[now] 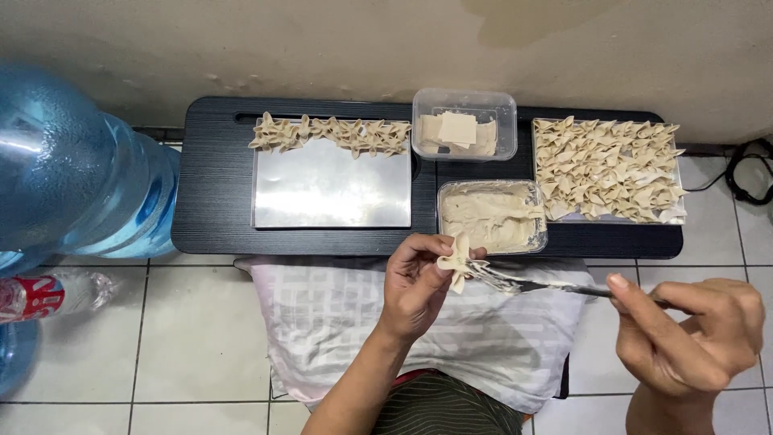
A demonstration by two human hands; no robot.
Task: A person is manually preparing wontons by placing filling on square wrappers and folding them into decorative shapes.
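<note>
My left hand pinches a small folded dumpling wrapper just in front of the low black table. My right hand holds a metal fork by its handle, tines smeared with filling and touching the wrapper. Right behind the wrapper sits a clear tub of pale filling. A second clear tub with square wrappers stands at the back. The left steel tray carries one row of folded dumplings along its far edge. The right tray is covered with several folded dumplings.
A large blue water jug lies at the left, with a plastic bottle beside it. A white checked pillow lies across my lap on the tiled floor. A black cable coils at the right by the wall.
</note>
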